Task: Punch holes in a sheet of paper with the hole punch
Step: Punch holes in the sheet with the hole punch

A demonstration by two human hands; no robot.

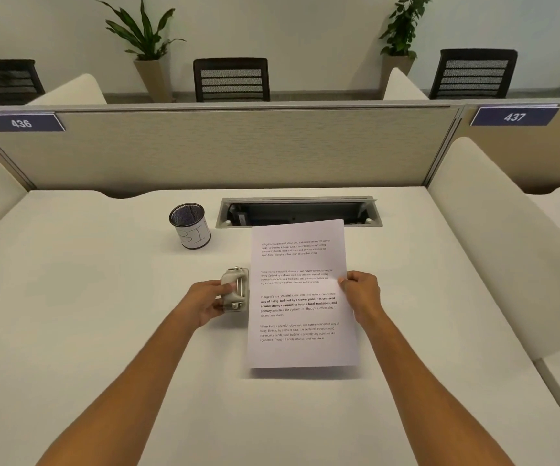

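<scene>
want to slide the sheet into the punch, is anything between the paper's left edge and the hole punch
Nothing visible stands between them. The paper, pinched at its right edge by the right hand, has its left edge right beside the hole punch, which the left hand holds. The mesh cup sits farther back.

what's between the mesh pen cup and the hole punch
Nothing: in the head view, only bare desk separates the pen cup from the hole punch.

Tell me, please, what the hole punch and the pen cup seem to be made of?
Hole punch: apparently metal, matt grey-beige body with shiny bare pins and hinge parts; some parts could be plastic. Pen cup: dark wire mesh, likely metal, judging by its see-through weave, with a white paper label around it.
</scene>
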